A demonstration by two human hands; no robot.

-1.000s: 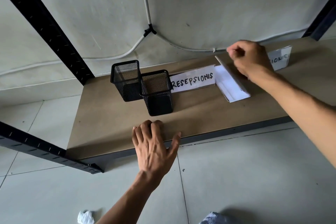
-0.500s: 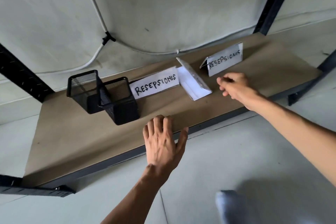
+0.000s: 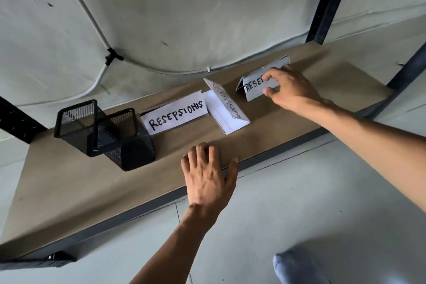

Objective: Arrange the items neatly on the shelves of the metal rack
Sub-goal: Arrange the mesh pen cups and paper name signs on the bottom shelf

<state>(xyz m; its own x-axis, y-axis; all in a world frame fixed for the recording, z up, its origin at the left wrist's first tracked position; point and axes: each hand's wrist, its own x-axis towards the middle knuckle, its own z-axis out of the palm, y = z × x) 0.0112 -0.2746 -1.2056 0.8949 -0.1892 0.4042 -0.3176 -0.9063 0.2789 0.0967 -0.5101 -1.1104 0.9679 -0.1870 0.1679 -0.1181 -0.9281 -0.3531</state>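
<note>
Head view: my right hand [image 3: 291,90] pinches the white folded paper "RESEPSIONIS" tent card [image 3: 254,85] on the brown shelf board [image 3: 69,182]; left hand [image 3: 207,180] flat, empty, nearer me. Risk: squeezing collapses the fold.

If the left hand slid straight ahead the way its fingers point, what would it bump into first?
Probably the turned paper sign. The left hand lies flat on the shelf edge, fingers pointing at the wall; that sign looks nearest in that line, though depth is hard to judge.
</note>
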